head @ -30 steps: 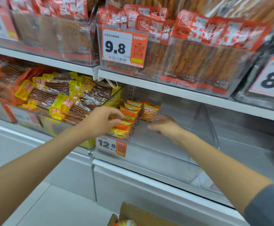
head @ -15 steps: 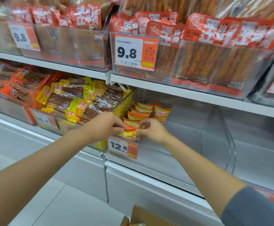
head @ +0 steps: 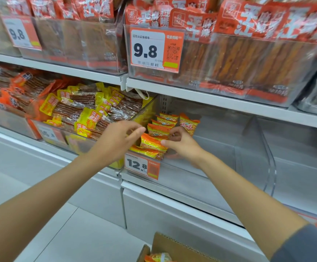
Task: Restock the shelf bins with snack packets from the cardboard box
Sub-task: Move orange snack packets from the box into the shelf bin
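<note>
My left hand (head: 116, 140) and right hand (head: 184, 144) are bare. My right arm (head: 238, 190) is uncovered up to a sleeve (head: 305, 244) at the lower corner — plain slate-grey cloth, smooth, its edge lying across the arm near the elbow. My left arm (head: 40, 201) is uncovered as far as I can see — wrist to upper forearm.

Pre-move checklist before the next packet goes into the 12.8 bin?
1. Left hand free: ok, fingers relaxed, holding nothing.
2. Right hand grip: cannot tell; thumb touches the orange packets, fingers curled.
3. Front packet upright: not ok, it leans forward over the bin front.
4. Room in the clear bin: ok, bare to the right of the row.
5. Cardboard box stock: ok, a boxed packet shows inside.
</note>
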Motion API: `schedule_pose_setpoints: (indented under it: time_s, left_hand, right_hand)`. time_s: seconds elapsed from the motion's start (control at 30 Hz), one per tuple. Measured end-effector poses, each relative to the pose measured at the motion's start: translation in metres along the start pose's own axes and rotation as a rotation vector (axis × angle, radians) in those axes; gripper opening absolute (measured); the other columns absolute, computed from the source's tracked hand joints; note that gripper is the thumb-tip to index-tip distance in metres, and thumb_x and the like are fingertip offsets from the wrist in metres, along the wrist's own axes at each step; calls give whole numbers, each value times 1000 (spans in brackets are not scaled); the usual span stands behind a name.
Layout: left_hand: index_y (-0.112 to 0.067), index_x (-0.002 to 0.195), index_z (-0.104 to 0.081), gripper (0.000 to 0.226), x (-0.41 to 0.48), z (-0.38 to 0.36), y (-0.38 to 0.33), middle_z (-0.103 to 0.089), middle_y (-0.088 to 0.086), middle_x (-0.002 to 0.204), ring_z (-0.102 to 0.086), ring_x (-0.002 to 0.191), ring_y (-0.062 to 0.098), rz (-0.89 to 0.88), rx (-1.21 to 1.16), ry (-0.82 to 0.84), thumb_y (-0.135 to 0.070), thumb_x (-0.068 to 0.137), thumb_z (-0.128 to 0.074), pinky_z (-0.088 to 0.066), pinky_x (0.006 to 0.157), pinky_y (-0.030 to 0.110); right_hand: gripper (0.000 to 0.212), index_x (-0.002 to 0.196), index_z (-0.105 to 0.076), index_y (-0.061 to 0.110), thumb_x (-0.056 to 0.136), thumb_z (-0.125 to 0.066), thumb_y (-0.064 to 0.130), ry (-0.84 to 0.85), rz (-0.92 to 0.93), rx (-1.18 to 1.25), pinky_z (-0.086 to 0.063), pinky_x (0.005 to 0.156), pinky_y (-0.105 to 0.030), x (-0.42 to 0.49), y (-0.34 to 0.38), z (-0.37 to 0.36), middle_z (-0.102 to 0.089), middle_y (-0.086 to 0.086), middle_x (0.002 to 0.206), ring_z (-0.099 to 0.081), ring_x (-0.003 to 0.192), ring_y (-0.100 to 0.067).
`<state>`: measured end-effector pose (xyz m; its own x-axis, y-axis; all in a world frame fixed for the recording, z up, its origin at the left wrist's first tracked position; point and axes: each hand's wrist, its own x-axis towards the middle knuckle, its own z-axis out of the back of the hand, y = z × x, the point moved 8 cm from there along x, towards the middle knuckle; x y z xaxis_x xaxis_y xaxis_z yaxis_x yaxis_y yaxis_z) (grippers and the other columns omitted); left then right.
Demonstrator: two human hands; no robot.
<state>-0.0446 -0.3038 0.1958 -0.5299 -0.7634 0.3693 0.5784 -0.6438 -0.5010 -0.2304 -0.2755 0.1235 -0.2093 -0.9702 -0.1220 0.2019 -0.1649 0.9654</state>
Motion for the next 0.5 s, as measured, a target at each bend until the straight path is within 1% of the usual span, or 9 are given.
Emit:
schedule_pose_setpoints:
  time_s: [0.07,0.17,0.23,0.27,0.33,0.37,0.4,0.47,0.5]
  left_hand:
    - [-23,103,-64,10,-9,17,17,-60,-7,89,-55,75,8,45,-56,-227,-27,94,-61,-43,65,23]
    - [-20,118,-62,28,-18,8,53,-57,-5,89,-51,68,8,226,-202,-248,-20,91,-67,-40,59,13]
    - [-15,116,-68,27,-20,4,62,-61,-8,84,-52,66,6,254,-236,-253,-19,90,-68,-39,56,10]
    - [-14,114,-70,26,-20,3,63,-62,-8,82,-52,66,4,251,-243,-265,-19,89,-69,-39,56,9]
    - [-16,112,-72,24,-19,3,64,-64,-8,80,-54,68,4,255,-272,-280,-19,88,-70,-42,61,13]
    - [-16,112,-71,24,-19,3,65,-64,-8,81,-54,69,5,256,-284,-281,-20,88,-70,-43,63,15]
    - [-17,113,-71,25,-19,2,65,-63,-9,81,-53,68,5,252,-289,-282,-20,89,-69,-44,64,17]
    - [-18,114,-71,26,-19,1,67,-61,-12,80,-50,65,5,238,-284,-282,-20,89,-69,-41,62,19]
    - [-18,115,-71,26,-19,0,68,-61,-12,79,-49,64,5,233,-286,-281,-20,89,-69,-40,61,19]
  right_hand:
    - [44,134,-42,23,95,-61,18,55,-12,62,-62,71,-37,-3,1,-4,-53,-2,115,-65,93,-16]
    - [32,130,-56,16,98,-55,16,32,22,19,-62,71,-35,-1,8,-19,-53,-6,127,-61,106,-21]
    - [21,114,-68,8,96,-59,13,-63,104,-154,-59,67,-22,2,18,-27,-58,-5,124,-59,107,-21]
    - [18,109,-71,6,95,-62,12,-99,140,-271,-56,70,-18,5,22,-32,-62,-4,121,-59,107,-19]
    - [17,104,-74,6,91,-67,14,-127,145,-414,-52,89,-27,14,22,-39,-65,-6,124,-59,114,-19]
    - [17,104,-74,7,91,-68,15,-113,109,-411,-51,91,-29,17,20,-40,-65,-6,126,-59,115,-19]
    - [18,105,-74,7,91,-68,15,-84,68,-374,-52,86,-25,18,19,-41,-64,-7,126,-60,111,-17]
    - [20,111,-69,10,93,-65,18,-18,2,-204,-52,63,-13,12,19,-41,-63,-4,123,-60,95,-11]
    - [23,115,-65,13,93,-65,20,17,-24,-100,-52,57,-13,9,17,-40,-59,0,121,-58,91,-7]
